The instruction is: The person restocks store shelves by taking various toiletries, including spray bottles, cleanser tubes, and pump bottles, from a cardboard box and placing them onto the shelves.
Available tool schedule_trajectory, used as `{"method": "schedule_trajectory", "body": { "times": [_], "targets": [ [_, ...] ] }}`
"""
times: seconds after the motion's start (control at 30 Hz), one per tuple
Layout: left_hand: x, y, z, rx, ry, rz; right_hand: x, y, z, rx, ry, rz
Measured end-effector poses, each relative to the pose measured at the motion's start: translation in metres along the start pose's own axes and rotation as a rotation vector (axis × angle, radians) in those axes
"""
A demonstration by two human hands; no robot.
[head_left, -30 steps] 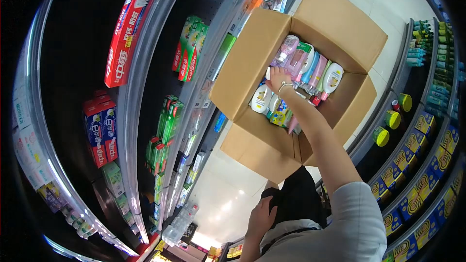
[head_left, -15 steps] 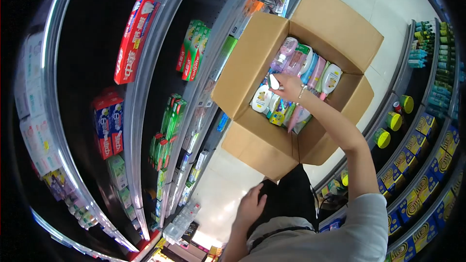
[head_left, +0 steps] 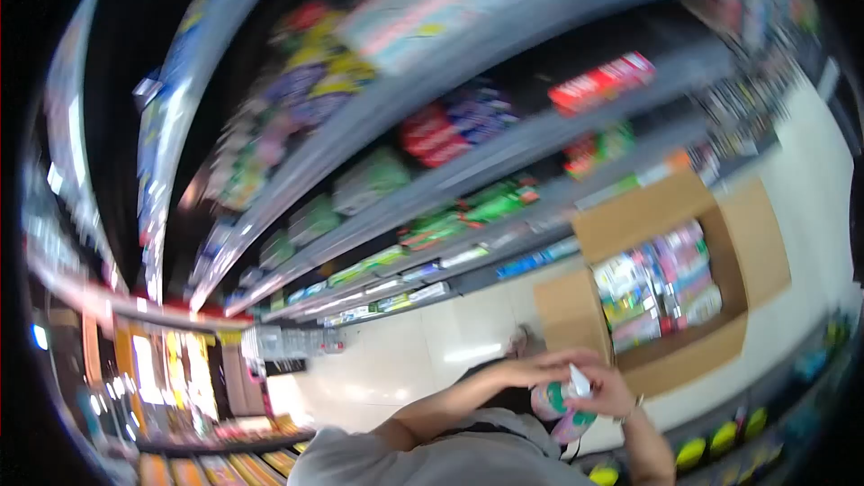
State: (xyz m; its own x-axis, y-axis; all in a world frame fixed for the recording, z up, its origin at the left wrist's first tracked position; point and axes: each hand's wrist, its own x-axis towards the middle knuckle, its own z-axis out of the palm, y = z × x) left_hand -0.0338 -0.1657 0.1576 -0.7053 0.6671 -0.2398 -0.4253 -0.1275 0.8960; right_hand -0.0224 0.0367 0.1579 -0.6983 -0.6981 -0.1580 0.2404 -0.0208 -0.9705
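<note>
Low in the frame, close to the body, my hands are together around a pink and green bottle (head_left: 551, 401) with a white cap (head_left: 579, 382). My left hand (head_left: 560, 365) lies across its upper side, fingers together. On the right, my right hand (head_left: 612, 391), with a bracelet at the wrist, has its fingers closed by the cap. Motion blur hides the exact fingertips. A second pink bottle-like shape hangs just below. The open cardboard box (head_left: 648, 211) stands beyond my hands, holding several bottles and packs (head_left: 666, 279).
Long shelves (head_left: 504, 148) with toothpaste boxes (head_left: 603, 83) and other packs run across the upper left. Another shelf with yellow-lidded items (head_left: 723, 437) is at the lower right. Pale floor tiles (head_left: 405, 355) lie left of the box. Clear plastic containers (head_left: 288, 342) sit farther left.
The view has swung, placing the box at the right. My right hand has come out of the box with the white-capped bottle, and my left hand has moved from my lap to meet it.
</note>
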Motion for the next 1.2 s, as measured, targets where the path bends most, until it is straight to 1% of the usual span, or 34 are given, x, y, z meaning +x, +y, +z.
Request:
{"method": "schedule_trajectory", "body": {
  "times": [0.03,0.07,0.1,0.17,0.2,0.23,0.3,0.33,0.37,0.43,0.47,0.5,0.57,0.63,0.67,0.7,0.77,0.8,0.83,0.87,0.9,0.97,1.0,1.03,1.1,1.13,1.17,1.2],
  "targets": [
    [-0.005,-0.008,-0.007,0.017,-0.074,-0.05,0.013,-0.021,0.019,0.285,0.103,-0.091],
    [-0.009,-0.015,-0.014,0.029,-0.161,-0.105,0.017,0.004,0.02,0.097,0.047,-0.047],
    [-0.015,-0.02,-0.021,0.038,-0.258,-0.168,0.025,0.002,0.026,0.053,0.01,-0.071],
    [-0.027,-0.023,-0.03,-0.086,-0.202,-0.176,0.04,-0.017,0.041,-0.039,0.091,-0.121],
    [-0.039,-0.006,-0.037,-0.105,-0.216,-0.23,0.052,-0.028,0.05,-0.077,0.09,-0.135],
    [-0.048,0.0,-0.049,-0.095,-0.232,-0.199,0.062,-0.037,0.063,-0.092,0.087,-0.142],
    [-0.068,0.008,-0.072,-0.155,-0.298,-0.205,0.081,-0.047,0.084,-0.139,0.098,-0.146],
    [-0.082,0.017,-0.084,-0.149,-0.323,-0.184,0.091,-0.046,0.096,-0.113,0.12,-0.025],
    [-0.098,0.027,-0.093,-0.122,-0.234,-0.226,0.1,-0.047,0.108,-0.084,0.15,0.099],
    [-0.128,0.055,-0.117,-0.058,-0.061,-0.302,0.135,-0.063,0.126,-0.132,0.215,0.059],
    [-0.146,0.058,-0.126,-0.042,0.024,-0.35,0.147,-0.071,0.137,-0.142,0.253,0.041],
    [-0.163,0.055,-0.141,-0.049,-0.013,-0.342,0.159,-0.081,0.148,-0.153,0.29,0.023],
    [-0.193,0.041,-0.178,-0.509,-0.13,-0.244,0.192,-0.119,0.165,-0.263,0.345,-0.055],
    [-0.225,0.005,-0.21,-0.594,0.079,-0.235,0.222,-0.152,0.177,-0.526,0.432,-0.308],
    [-0.242,-0.004,-0.221,-0.777,0.101,-0.184,0.235,-0.179,0.187,-0.721,0.493,-0.493],
    [-0.259,-0.015,-0.233,-0.802,0.127,-0.147,0.246,-0.209,0.197,-0.921,0.548,-0.677],
    [-0.293,-0.025,-0.249,-0.903,0.1,-0.007,0.266,-0.26,0.216,-1.036,0.601,-1.021],
    [-0.308,-0.023,-0.255,-0.898,0.078,-0.022,0.277,-0.276,0.224,-1.005,0.685,-1.098],
    [-0.323,-0.018,-0.257,-0.869,0.125,-0.002,0.288,-0.29,0.232,-0.971,0.764,-1.178],
    [-0.337,-0.015,-0.258,-0.841,0.173,0.025,0.303,-0.306,0.24,-0.966,0.79,-1.256],
    [-0.347,-0.017,-0.26,-0.839,0.159,0.028,0.319,-0.322,0.247,-0.96,0.808,-1.338],
    [-0.359,-0.023,-0.259,-0.724,0.338,0.083,0.354,-0.346,0.256,-0.868,0.74,-1.345],
    [-0.365,-0.023,-0.255,-0.686,0.379,0.13,0.37,-0.354,0.256,-0.842,0.658,-1.287],
    [-0.369,-0.025,-0.25,-0.699,0.374,0.148,0.386,-0.359,0.255,-0.816,0.573,-1.229],
    [-0.372,-0.029,-0.243,-0.676,0.437,0.294,0.421,-0.358,0.238,-0.902,0.525,-1.179],
    [-0.374,-0.035,-0.241,-0.699,0.477,0.335,0.436,-0.355,0.229,-0.938,0.518,-1.094],
    [-0.374,-0.041,-0.239,-0.7,0.476,0.363,0.45,-0.352,0.218,-1.033,0.523,-1.128],
    [-0.375,-0.047,-0.236,-0.743,0.526,0.402,0.452,-0.353,0.221,-1.037,0.501,-1.12]
  ]
}}
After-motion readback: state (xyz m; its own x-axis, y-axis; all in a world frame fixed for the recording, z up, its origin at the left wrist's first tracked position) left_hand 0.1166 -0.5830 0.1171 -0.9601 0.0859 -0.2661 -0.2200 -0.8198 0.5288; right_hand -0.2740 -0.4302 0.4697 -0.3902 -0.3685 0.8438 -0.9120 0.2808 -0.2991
